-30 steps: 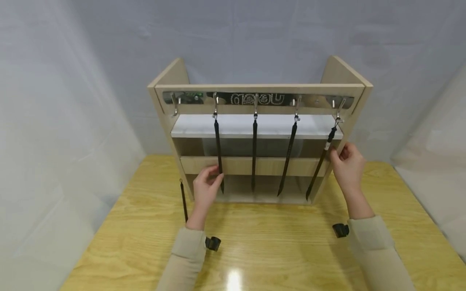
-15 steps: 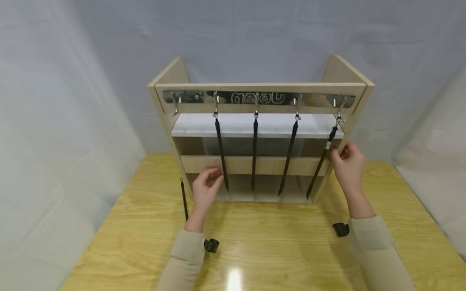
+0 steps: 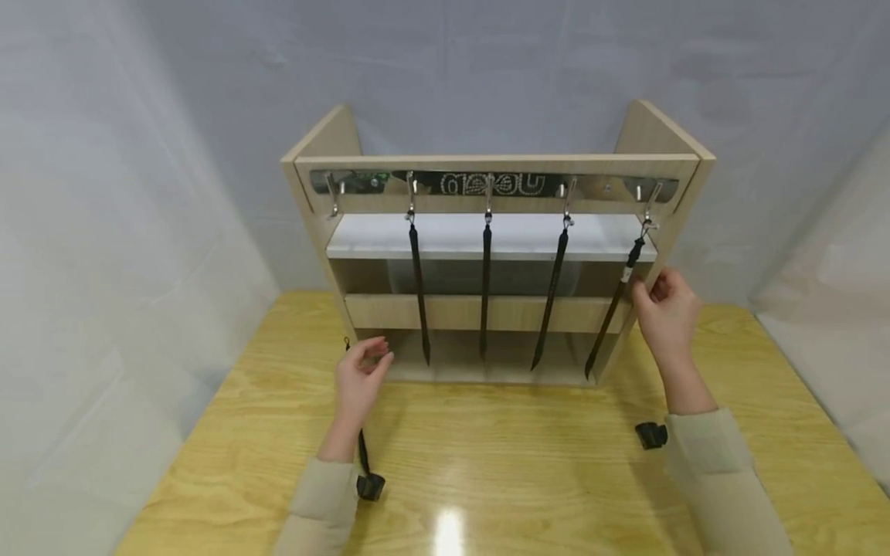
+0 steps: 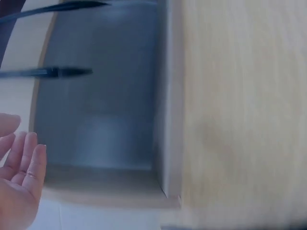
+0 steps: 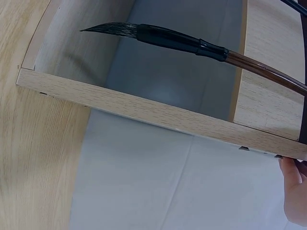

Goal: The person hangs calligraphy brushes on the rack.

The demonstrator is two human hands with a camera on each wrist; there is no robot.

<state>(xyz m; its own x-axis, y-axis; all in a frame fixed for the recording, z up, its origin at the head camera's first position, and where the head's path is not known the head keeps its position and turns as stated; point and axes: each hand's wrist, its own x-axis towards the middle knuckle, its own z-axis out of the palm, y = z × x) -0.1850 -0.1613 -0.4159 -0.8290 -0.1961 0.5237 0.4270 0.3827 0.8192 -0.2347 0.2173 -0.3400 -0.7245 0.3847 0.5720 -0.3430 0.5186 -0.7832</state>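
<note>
Dark calligraphy brushes hang by loops from hooks on a wooden desk shelf (image 3: 497,164). My left hand (image 3: 359,382) is in front of the shelf's lower left corner with fingers loosely bent and nothing in them. Just right of it hangs the leftmost hanging brush (image 3: 419,286), apart from the fingers. Another brush (image 3: 363,452) lies on the table, partly hidden under my left hand and wrist. My right hand (image 3: 667,313) grips the edge of the shelf's right side panel (image 5: 158,115). Close beside it hangs the rightmost brush (image 5: 168,37), with a white label and dark bristles.
A shiny hook rail (image 3: 601,189) runs across the shelf's upper front, with a hook (image 3: 332,197) at its left end. A white board (image 3: 487,238) lies below it. The shelf stands on a yellow wooden table (image 3: 514,463) before pale sheeting (image 3: 487,69).
My left hand has let go of the leftmost hanging brush, which swung a little, and has moved left and down over the lying brush. My right hand stays at the panel.
</note>
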